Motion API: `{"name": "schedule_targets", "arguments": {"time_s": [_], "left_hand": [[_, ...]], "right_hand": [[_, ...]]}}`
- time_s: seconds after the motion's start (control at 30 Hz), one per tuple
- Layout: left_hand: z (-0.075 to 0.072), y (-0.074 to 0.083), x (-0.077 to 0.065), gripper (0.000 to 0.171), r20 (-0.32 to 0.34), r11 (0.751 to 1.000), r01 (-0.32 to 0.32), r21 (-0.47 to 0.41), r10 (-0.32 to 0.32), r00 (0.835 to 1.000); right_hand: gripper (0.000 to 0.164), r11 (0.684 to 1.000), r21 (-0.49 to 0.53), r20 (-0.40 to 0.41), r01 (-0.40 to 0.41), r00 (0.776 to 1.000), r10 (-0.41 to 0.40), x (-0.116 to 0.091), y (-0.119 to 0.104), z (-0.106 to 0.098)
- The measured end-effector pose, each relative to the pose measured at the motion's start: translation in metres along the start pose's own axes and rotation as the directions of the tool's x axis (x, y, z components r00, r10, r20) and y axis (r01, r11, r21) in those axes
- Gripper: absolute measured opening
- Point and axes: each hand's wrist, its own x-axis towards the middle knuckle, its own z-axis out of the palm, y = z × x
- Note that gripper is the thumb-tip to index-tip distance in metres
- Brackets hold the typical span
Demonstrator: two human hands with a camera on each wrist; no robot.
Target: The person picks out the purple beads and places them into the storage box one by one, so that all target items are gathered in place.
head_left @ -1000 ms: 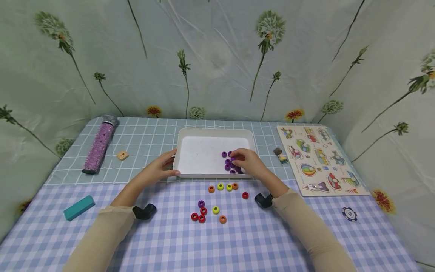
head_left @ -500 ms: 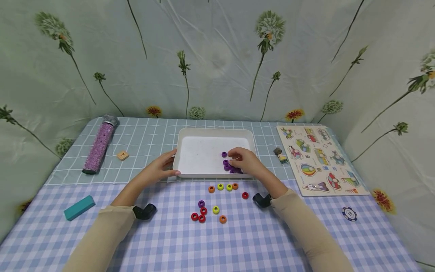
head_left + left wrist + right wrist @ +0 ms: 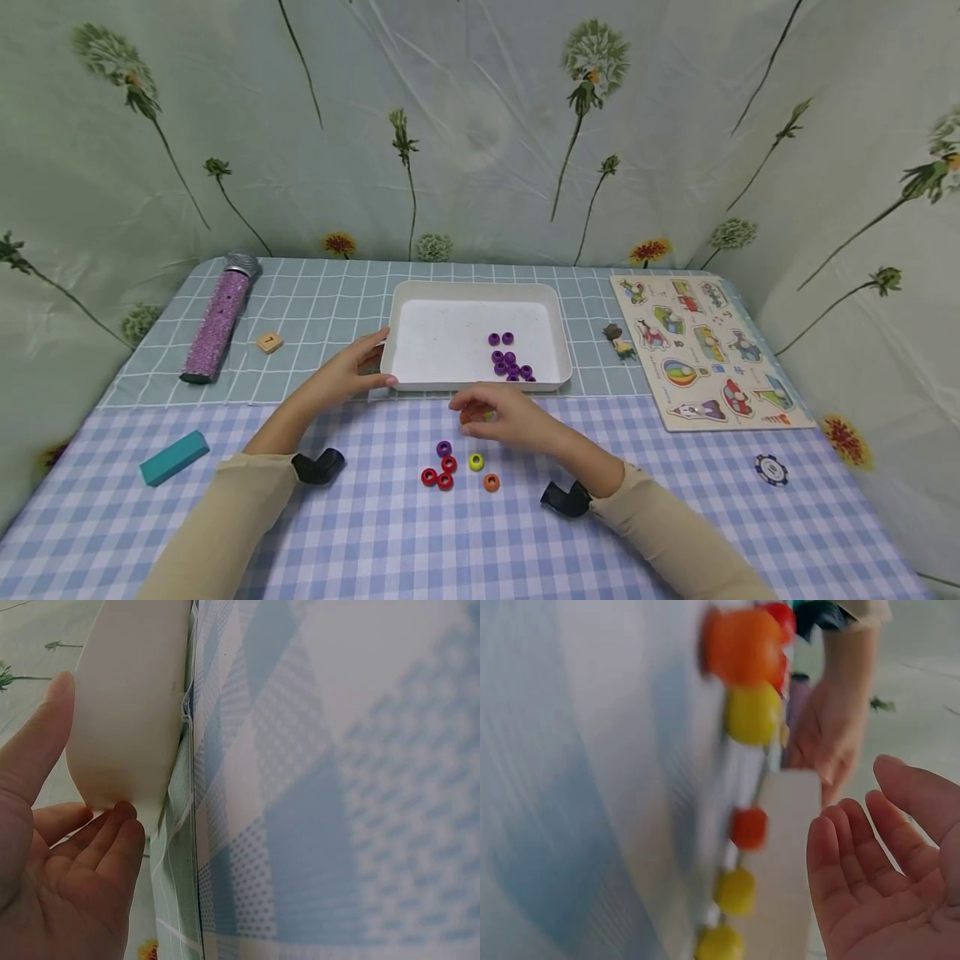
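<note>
My left hand (image 3: pixel 345 373) grips the near left corner of a white tray (image 3: pixel 442 325); in the left wrist view its thumb and fingertips lie against the tray's wall (image 3: pixel 135 697). Inside the tray, on the right, are several purple beads (image 3: pixel 510 357). My right hand (image 3: pixel 506 414) hovers over the checked cloth in front of the tray, fingers loosely bent and holding nothing, above an orange bead (image 3: pixel 748 828) and yellow beads (image 3: pixel 736 891). Nearer me lie several red beads (image 3: pixel 448 464), a purple bead (image 3: pixel 444 449), a yellow bead (image 3: pixel 476 462) and an orange bead (image 3: pixel 491 482).
On the left are a glittery pink microphone (image 3: pixel 219 321), a wooden number tile (image 3: pixel 270 342) and a teal block (image 3: pixel 175 458). To the right lie a small figurine (image 3: pixel 619 342), a wooden picture puzzle (image 3: pixel 705 358) and a poker chip (image 3: pixel 771 470).
My right hand has left the purple beads in the tray and moved toward me and left, over the beads on the cloth. My left hand stays at the tray corner.
</note>
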Motion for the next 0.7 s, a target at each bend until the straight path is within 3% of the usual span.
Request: {"name": "schedule_targets", "arguments": {"time_s": [0.17, 0.3, 0.53, 0.7], "left_hand": [[0.000, 0.000, 0.000, 0.086, -0.004, 1.000, -0.018, -0.001, 0.018, 1.000], [0.000, -0.001, 0.001, 0.084, 0.012, 0.999, -0.045, -0.029, 0.045, 0.999], [0.000, -0.001, 0.001, 0.083, 0.019, 0.997, -0.051, -0.050, 0.052, 0.998], [0.000, 0.000, 0.000, 0.083, 0.015, 0.998, -0.034, -0.050, 0.034, 0.999]], "right_hand": [[0.024, 0.998, -0.048, 0.098, -0.044, 0.994, 0.049, 0.005, 0.023, 0.021], [0.021, 0.993, -0.117, 0.143, -0.033, 0.988, 0.050, 0.010, 0.040, 0.032], [0.016, 0.979, -0.203, 0.172, 0.012, 0.985, 0.024, 0.013, 0.044, 0.035], [0.014, 0.982, -0.190, 0.162, -0.004, 0.986, 0.036, 0.014, 0.039, 0.030]]}}
